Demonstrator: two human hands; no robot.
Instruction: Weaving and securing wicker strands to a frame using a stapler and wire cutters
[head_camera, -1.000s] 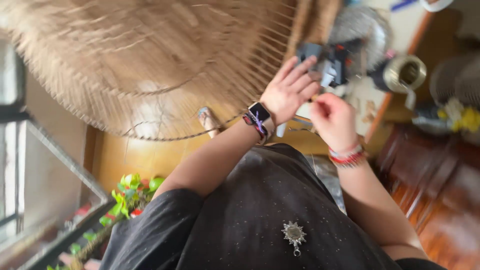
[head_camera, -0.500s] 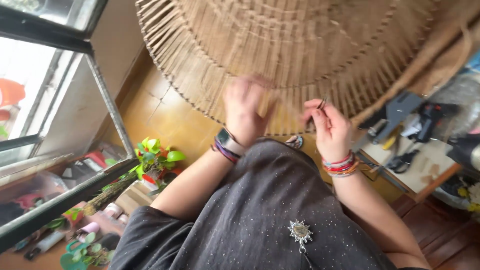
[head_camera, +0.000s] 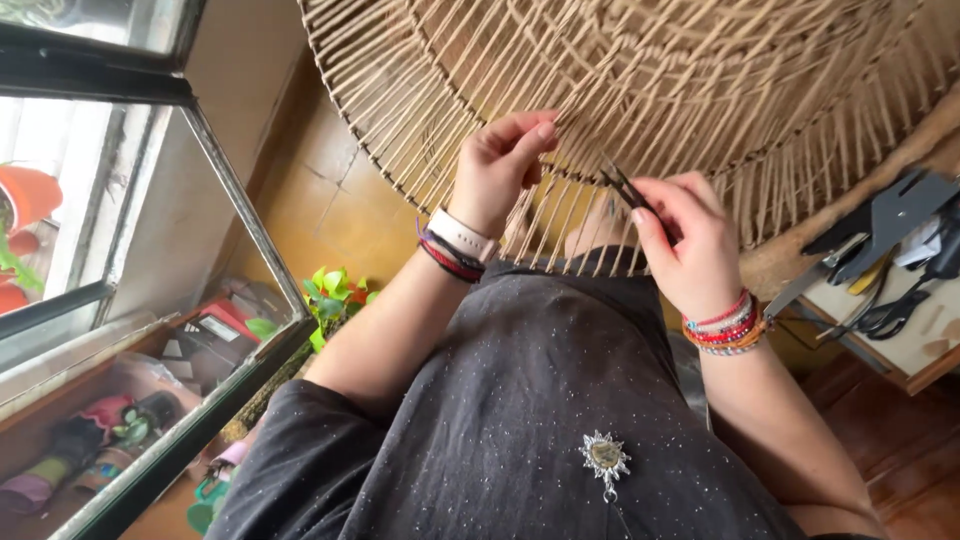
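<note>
2 hands work at the rim of a large round tan woven-cane frame (head_camera: 640, 90) filling the upper half of the frame.

Its stiff, ribbed spokes fan outward, thin and dry-looking; at centre the left hand (head_camera: 497, 170) pinches 1 spoke between curled fingers, while right of centre the right hand (head_camera: 690, 245) is closed around small dark snips (head_camera: 625, 185), blades touching the spokes. A careless cut could likely sever the wrong spoke or nick a fingertip, since strands crowd close. Dark tools (head_camera: 890, 250) lie at the right edge.

Woven cane frame (head_camera: 640, 90): cut off at top and right edges | snips (head_camera: 628, 190): handles hidden (inside right hand (head_camera: 690, 250)) | worktop (head_camera: 900, 350) tools: blurred
</note>
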